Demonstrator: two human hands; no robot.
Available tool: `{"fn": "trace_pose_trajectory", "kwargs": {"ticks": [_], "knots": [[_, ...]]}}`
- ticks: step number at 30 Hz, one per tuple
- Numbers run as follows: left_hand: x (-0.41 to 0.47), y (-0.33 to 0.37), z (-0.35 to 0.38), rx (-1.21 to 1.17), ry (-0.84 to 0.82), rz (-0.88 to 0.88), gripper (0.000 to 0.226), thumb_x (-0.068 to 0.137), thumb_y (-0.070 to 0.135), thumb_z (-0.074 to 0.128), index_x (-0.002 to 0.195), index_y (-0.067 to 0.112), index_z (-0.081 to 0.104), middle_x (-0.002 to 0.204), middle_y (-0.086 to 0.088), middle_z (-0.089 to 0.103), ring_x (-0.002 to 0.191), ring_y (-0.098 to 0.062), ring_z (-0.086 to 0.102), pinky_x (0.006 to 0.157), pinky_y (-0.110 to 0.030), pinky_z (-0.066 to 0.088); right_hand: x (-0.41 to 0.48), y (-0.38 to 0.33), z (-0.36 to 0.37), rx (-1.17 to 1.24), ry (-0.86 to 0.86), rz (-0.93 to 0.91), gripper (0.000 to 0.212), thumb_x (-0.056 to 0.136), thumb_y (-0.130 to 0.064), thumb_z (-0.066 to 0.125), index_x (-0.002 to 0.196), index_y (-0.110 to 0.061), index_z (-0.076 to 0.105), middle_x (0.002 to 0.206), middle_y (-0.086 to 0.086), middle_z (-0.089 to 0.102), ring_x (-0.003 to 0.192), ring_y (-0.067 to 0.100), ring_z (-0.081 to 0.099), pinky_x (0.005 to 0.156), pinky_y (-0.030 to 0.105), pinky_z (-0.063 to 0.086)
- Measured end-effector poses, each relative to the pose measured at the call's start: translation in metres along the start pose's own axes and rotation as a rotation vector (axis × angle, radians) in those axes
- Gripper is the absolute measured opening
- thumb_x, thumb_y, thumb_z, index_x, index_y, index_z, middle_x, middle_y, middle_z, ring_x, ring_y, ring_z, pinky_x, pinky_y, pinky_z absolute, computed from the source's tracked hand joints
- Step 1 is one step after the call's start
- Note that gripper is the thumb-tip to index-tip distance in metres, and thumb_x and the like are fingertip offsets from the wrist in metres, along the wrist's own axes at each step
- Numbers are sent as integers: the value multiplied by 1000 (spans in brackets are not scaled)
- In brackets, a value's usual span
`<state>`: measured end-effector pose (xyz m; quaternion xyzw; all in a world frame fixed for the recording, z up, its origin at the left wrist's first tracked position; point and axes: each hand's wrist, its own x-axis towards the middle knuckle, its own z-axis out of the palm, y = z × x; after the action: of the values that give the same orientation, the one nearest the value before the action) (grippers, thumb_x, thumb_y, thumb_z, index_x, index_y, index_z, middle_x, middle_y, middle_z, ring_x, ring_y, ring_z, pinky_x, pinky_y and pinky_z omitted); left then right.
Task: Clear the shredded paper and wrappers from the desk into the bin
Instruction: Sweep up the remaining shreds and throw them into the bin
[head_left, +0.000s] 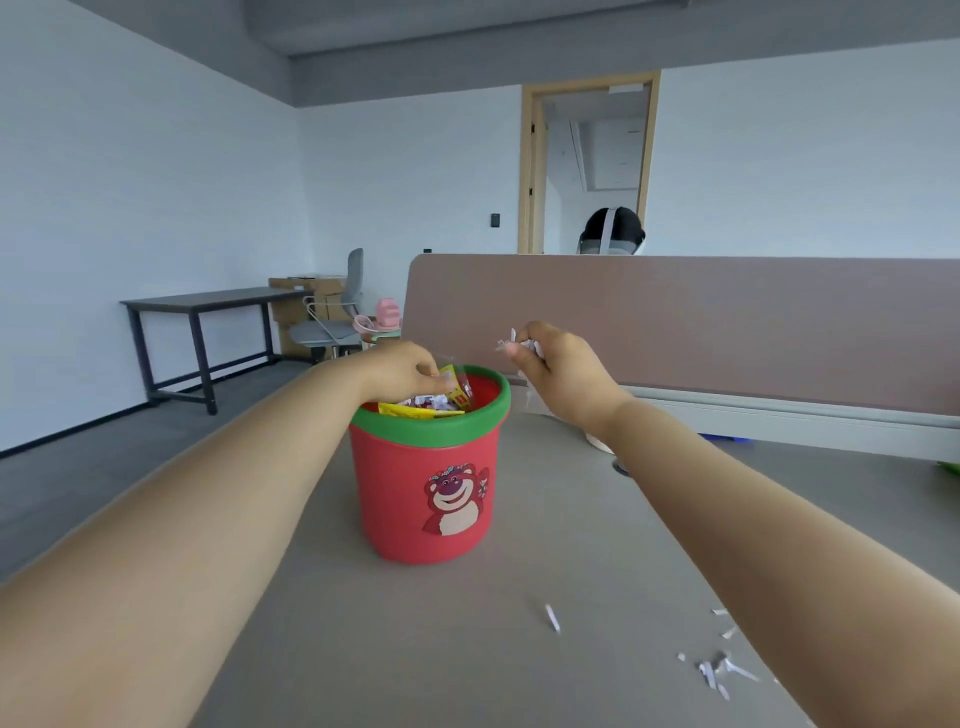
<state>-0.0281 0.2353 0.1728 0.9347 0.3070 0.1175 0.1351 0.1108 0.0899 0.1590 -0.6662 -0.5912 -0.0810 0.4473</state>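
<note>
Red round plastic bin (431, 493), green rim, bear print, centre frame on matte grey desk (415, 649). I see glossy yellow wrappers (421, 411) inside. My left hand (402, 371) pinches one at bin mouth. My right hand (558, 374) clenches white paper shreds (519, 345) just right of rim. Loose shreds (717, 670) lower right. Brown felt partition (675, 322) behind; pale walls, wood-framed doorway (589, 166) upper right.
</note>
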Motion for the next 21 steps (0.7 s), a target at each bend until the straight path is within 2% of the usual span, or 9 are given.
{"fn": "trace_pose_trajectory", "kwargs": {"ticks": [3,6,8,10,12,14,16,18,21], "knots": [[-3,-6,-6,-47,125,-18,52,73,57,63,105,17,54,99,1,52,93,-18,53,80,-33,44,22,-11,19,24,-13,-27,36,93,-26,45,99,8,51,90,23,64,83,35,58,64,28,38],[-7,-14,-7,82,296,12,44,67,55,70,83,18,51,88,0,52,83,-21,52,66,-33,40,41,-26,34,27,0,-48,34,93,-27,43,100,5,52,95,25,65,86,37,59,65,34,42],[-9,-19,-7,75,369,23,37,69,49,71,64,21,49,71,2,52,73,-20,52,60,-30,37,50,-34,42,38,-2,-44,34,93,-27,43,101,5,52,92,25,65,81,36,58,63,35,43],[-12,-21,-6,50,393,42,36,71,46,71,57,22,48,62,5,51,65,-17,51,58,-28,36,55,-39,49,28,-25,-42,32,93,-27,44,103,3,52,81,15,61,65,23,53,52,22,38],[-14,-23,-6,-10,353,38,33,73,43,71,59,22,49,59,6,53,58,-13,52,53,-25,35,56,-39,55,21,-50,-24,27,93,-26,45,96,-1,53,64,1,48,54,9,42,46,14,30],[-15,-24,-6,-97,268,23,27,75,37,72,67,19,53,59,4,60,53,-6,56,45,-19,39,56,-35,58,13,-45,1,24,92,-26,46,82,-5,48,58,-4,38,52,8,36,46,19,27],[-16,-24,-5,-139,223,25,22,75,32,73,76,15,60,64,5,63,60,-6,60,47,-12,41,55,-30,58,2,-33,13,26,92,-26,47,76,-5,44,57,-2,37,52,13,35,46,22,27],[-16,-24,-4,-125,247,42,18,72,32,75,78,16,66,71,5,63,72,-12,61,57,-17,43,54,-25,56,-12,-21,9,28,92,-27,48,76,-4,45,56,-1,36,53,15,34,47,25,27],[-19,-22,-4,-65,263,22,22,74,38,72,85,19,74,83,3,69,80,-14,61,67,-26,45,52,-22,53,-18,-21,-4,30,91,-27,48,78,0,50,55,0,37,52,16,34,48,26,28]]}}
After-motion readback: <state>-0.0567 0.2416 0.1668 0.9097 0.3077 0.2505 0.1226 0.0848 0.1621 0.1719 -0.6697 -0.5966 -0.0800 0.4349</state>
